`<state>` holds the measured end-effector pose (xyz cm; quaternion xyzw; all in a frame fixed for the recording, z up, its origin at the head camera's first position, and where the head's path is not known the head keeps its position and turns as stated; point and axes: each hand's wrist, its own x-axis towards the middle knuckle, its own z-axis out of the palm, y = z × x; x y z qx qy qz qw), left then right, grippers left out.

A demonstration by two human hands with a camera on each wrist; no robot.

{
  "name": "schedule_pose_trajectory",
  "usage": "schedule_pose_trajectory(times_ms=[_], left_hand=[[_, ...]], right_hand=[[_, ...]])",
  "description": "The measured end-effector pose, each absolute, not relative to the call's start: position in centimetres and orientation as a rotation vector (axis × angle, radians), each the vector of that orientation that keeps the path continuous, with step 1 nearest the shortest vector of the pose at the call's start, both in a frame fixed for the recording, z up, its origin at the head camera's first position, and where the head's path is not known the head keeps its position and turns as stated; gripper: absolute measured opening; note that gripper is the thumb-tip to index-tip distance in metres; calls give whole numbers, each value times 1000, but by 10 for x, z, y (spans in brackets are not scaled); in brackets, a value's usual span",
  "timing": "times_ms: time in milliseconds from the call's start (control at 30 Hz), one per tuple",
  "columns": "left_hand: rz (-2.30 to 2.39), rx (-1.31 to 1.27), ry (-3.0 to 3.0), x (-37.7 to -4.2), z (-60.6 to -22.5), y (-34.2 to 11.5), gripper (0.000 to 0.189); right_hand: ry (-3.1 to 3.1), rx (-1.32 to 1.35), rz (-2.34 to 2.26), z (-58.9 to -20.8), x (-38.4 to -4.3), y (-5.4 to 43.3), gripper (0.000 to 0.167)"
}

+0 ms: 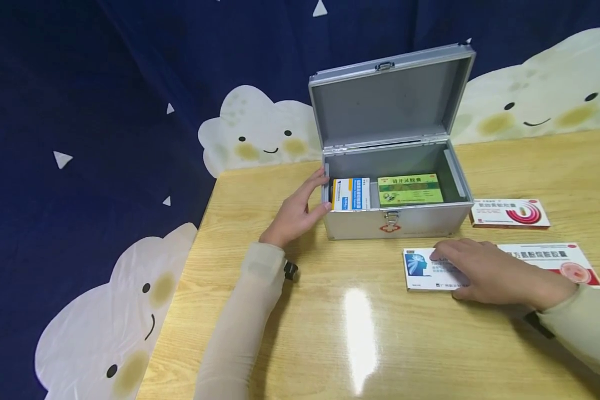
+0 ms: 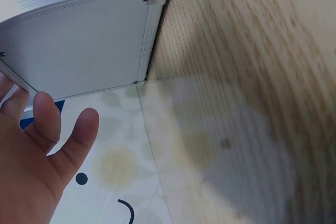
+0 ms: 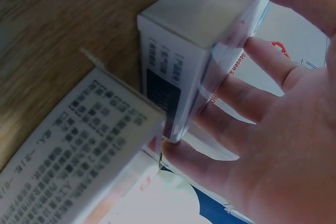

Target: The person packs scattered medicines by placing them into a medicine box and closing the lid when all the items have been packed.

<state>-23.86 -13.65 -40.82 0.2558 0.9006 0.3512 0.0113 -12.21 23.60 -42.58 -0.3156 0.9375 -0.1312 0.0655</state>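
Note:
An aluminium first-aid case (image 1: 425, 219) stands on the table with its lid raised. Inside lie a white, blue and orange medicine box (image 1: 355, 194) at the left and a green medicine box (image 1: 411, 190) further right. My left hand (image 1: 296, 215) touches the case's left wall and front corner, its fingers fairly straight; the left wrist view shows this hand (image 2: 31, 156) beside the wall. With thumb and fingers on opposite long edges, my right hand (image 1: 487, 272) grips a white medicine box (image 1: 422, 272) with a blue head picture; its end (image 3: 163, 77) shows in the right wrist view.
A white medicine box with a red capsule-like disc (image 1: 580, 266) lies right beside the gripped one, partly under my right forearm. Behind it another white box with red arcs (image 1: 510, 214) touches or nearly touches the case's right side. A dark blue cloud-patterned curtain (image 1: 265, 50) hangs behind the table.

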Motion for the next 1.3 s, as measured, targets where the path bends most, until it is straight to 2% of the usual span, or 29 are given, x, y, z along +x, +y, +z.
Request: schedule_pose_trajectory(times_ms=[633, 1300], left_hand=[[1097, 821, 2835, -239, -411, -137, 65], [1075, 859, 2864, -238, -416, -137, 60]], right_hand=[[2838, -978, -410, -421, -118, 233, 63], [2888, -959, -331, -405, -116, 241, 71]])
